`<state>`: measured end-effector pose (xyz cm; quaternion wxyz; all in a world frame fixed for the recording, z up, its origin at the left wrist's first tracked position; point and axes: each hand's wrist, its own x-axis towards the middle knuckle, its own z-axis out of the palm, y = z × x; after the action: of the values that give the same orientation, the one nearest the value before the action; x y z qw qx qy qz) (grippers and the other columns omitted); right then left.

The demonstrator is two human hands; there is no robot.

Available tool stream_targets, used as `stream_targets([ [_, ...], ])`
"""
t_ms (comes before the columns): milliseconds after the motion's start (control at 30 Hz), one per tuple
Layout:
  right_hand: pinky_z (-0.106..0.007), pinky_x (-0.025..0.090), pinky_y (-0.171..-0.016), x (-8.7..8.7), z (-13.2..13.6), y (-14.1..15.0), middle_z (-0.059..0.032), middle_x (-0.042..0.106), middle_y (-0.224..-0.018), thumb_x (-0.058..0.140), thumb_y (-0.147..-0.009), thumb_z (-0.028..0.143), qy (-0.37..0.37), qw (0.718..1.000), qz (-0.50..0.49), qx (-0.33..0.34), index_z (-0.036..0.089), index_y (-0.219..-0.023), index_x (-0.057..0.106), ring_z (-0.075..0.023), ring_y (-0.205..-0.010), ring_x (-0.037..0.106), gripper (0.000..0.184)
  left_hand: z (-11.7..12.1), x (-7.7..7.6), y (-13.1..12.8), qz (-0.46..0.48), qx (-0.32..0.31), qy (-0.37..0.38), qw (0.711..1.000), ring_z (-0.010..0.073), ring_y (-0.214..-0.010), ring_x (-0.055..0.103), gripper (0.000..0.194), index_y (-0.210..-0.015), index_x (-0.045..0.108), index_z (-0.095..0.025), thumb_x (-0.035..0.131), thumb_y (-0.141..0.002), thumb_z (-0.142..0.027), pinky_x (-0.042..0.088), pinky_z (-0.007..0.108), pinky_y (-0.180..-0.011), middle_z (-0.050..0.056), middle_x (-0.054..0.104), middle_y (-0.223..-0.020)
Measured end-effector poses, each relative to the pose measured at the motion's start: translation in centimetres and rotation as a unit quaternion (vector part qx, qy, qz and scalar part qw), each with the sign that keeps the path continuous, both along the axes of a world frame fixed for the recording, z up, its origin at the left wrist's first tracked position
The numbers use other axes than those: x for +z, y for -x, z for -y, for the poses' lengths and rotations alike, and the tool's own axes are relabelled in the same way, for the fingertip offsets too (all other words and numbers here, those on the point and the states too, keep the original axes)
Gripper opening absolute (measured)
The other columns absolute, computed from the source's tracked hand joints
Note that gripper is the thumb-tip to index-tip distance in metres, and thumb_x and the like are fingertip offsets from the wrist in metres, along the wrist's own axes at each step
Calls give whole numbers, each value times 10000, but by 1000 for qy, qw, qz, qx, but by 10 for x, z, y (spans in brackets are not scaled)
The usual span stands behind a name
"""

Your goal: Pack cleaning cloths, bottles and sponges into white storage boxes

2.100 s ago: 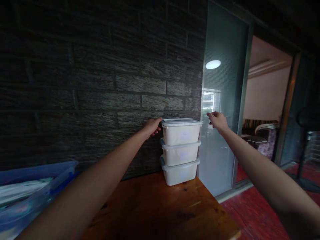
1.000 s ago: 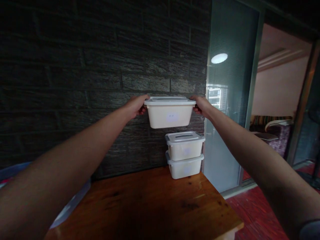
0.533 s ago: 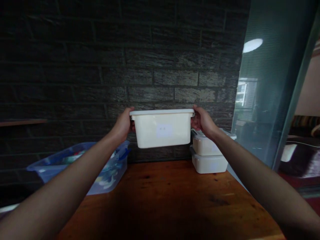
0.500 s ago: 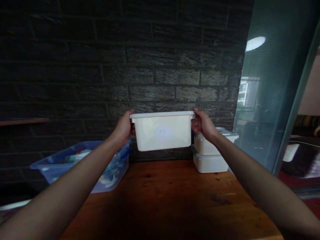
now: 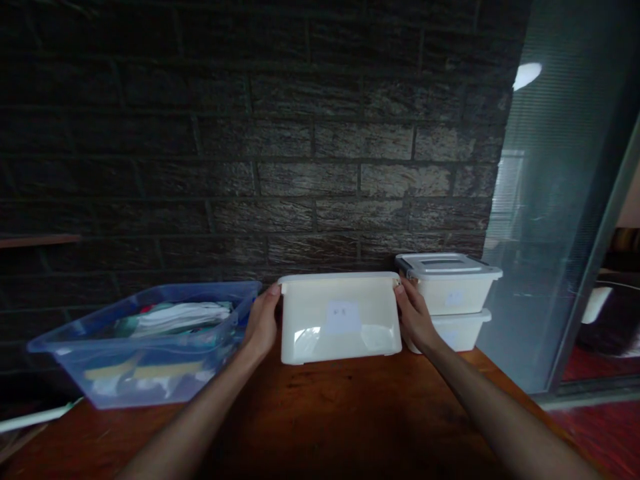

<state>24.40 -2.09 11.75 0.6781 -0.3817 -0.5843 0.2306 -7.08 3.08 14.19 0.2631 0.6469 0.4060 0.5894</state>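
A white lidded plastic box (image 5: 340, 320) with a small label on its front rests on the wooden table (image 5: 325, 420), close to the dark brick wall. My left hand (image 5: 261, 323) grips its left end and my right hand (image 5: 414, 315) grips its right end, fingers wrapped round the rim. Right beside it stand two more white boxes (image 5: 450, 293), stacked one on the other.
A clear blue-tinted bin (image 5: 145, 343) full of cloth and mixed items sits on the table to the left. A frosted glass panel (image 5: 550, 200) rises at the right, with the table edge and red floor (image 5: 600, 427) below it.
I lifted the top white box off the stack of three, carried it left and down, and it now rests on the table beside the remaining two. My view has dropped and turned left.
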Motion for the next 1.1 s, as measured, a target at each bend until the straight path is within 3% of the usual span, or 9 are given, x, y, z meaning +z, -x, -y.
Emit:
stream_targets([
  [100, -356, 582, -808, -25, 1, -5, -50, 736, -1087, 552, -973, 608, 0, 1000, 19, -4, 286, -1215, 660, -260, -954, 683, 418, 5, -29, -1, -14, 9, -55, 998, 282, -927, 685, 427, -956, 689, -239, 442, -979, -587, 525, 333, -817, 52, 769, -998],
  [200, -385, 550, -961, -52, 7, -9, -57, 726, -1217, 525, -1001, 568, 3, 998, 55, -41, 290, -1254, 664, -278, -1132, 663, 400, 12, -56, -5, -30, 15, -41, 999, 274, -870, 682, 410, -901, 668, -248, 431, -993, -569, 521, 330, -779, 30, 753, -930],
  [333, -407, 522, -1023, -84, 15, -13, -52, 699, -1303, 491, -1024, 541, 20, 995, 66, -73, 317, -1306, 643, -277, -1203, 642, 391, 18, -83, -6, -46, 20, -19, 999, 272, -830, 668, 444, -956, 697, -245, 408, -992, -580, 526, 334, -746, 32, 747, -894],
  [467, -406, 511, -1022, -100, 18, -14, -46, 675, -1333, 501, -1032, 508, 23, 996, 67, -56, 341, -1355, 616, -267, -1184, 636, 381, 16, -100, 1, -54, 13, -20, 998, 263, -800, 652, 492, -1026, 722, -237, 388, -995, -598, 535, 340, -750, 42, 748, -920],
  [633, -421, 514, -1011, -103, 19, -14, -51, 677, -1301, 476, -1040, 512, 25, 996, 61, -56, 342, -1364, 610, -278, -1177, 636, 390, 13, -109, 5, -44, -5, -38, 998, 253, -857, 660, 470, -1111, 720, -230, 398, -1019, -560, 535, 336, -790, 57, 734, -963],
  [933, -465, 478, -1076, -104, 21, -12, -67, 658, -1336, 438, -1042, 538, 41, 997, 49, -54, 337, -1373, 591, -301, -1221, 625, 416, 15, -108, 1, -68, -15, -40, 997, 259, -972, 670, 486, -1153, 709, -241, 358, -1027, -553, 530, 329, -802, 63, 741, -1103],
  [1100, -465, 510, -1036, -105, 21, -10, -64, 677, -1299, 446, -1034, 533, 30, 996, 56, -66, 339, -1355, 611, -306, -1199, 639, 410, 14, -110, 4, -67, -18, -48, 996, 269, -1032, 667, 481, -1183, 694, -227, 349, -1033, -526, 524, 334, -809, 69, 734, -1155],
])
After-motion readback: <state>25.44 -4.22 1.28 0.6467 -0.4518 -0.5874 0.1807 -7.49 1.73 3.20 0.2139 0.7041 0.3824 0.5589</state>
